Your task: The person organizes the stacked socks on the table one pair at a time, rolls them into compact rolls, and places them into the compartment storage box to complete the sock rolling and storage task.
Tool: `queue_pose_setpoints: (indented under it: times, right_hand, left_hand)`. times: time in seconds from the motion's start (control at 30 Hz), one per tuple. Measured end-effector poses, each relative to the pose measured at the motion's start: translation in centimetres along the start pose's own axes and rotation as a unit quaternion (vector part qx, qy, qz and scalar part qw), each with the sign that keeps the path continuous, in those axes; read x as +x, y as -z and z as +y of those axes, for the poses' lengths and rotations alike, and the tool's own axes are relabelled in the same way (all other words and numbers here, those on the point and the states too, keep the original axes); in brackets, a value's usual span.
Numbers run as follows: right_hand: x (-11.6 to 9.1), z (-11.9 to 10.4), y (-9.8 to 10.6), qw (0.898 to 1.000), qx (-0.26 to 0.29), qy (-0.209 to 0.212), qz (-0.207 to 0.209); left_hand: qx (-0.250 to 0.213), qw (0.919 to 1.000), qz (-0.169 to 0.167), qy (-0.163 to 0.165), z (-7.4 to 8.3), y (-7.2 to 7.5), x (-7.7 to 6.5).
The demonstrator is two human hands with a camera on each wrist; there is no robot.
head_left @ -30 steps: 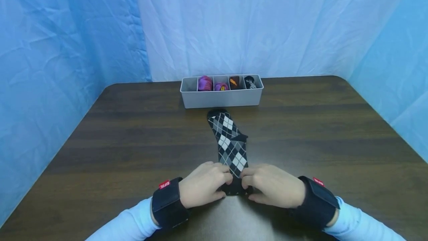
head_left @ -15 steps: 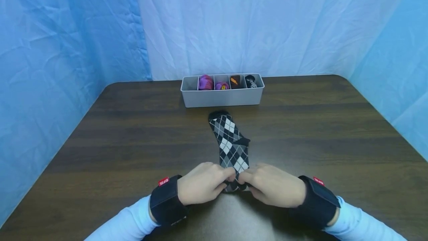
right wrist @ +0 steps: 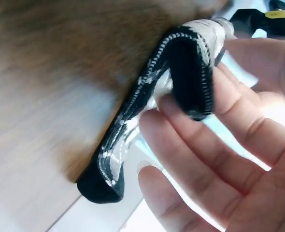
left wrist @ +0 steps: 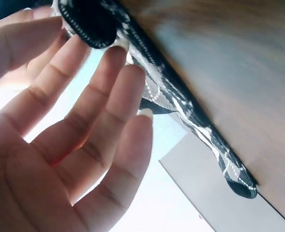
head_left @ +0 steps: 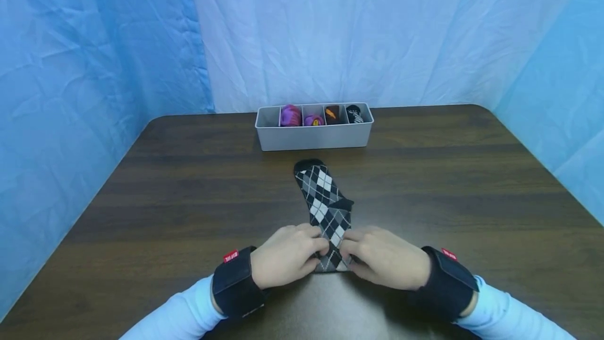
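A black, grey and white argyle sock (head_left: 323, 193) lies lengthwise on the table, its black toe pointing away from me. Its near end is folded over, with a black inner fold showing in the left wrist view. My left hand (head_left: 286, 256) holds the left side of this fold with bent fingers. On the other side, my right hand (head_left: 384, 257) holds the fold, which lies between its fingers in the right wrist view (right wrist: 191, 82). Part of the folded end is hidden under both hands' fingertips in the head view.
Beyond the toe, a grey divided box (head_left: 313, 138) stands near the table's (head_left: 189, 193) far edge. Several rolled socks, including a purple one (head_left: 290, 116) and a black-and-white one (head_left: 354, 114), sit in its compartments. Blue sheets (head_left: 302, 30) hang behind the table.
The black cuff, flat between my hands a second ago, has been turned over toward the toe, so argyle pattern now forms the near edge. The sock has slid slightly toward me.
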State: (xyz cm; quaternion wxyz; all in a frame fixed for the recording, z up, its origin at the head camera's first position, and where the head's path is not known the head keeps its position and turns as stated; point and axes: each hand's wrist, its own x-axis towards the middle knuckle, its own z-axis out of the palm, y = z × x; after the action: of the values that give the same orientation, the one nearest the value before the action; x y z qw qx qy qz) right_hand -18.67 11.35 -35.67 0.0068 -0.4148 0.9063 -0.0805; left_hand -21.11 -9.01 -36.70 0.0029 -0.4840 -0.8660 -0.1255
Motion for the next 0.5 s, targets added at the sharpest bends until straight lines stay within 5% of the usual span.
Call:
queue_pose_setpoints:
  times: [0.5]
  right_hand:
    - [0.16,-0.14,-0.01,0.998,-0.053,-0.006,0.014]
  left_hand:
    - [0.024,0.9997,-0.008,0.006,0.32,0.34,0.26]
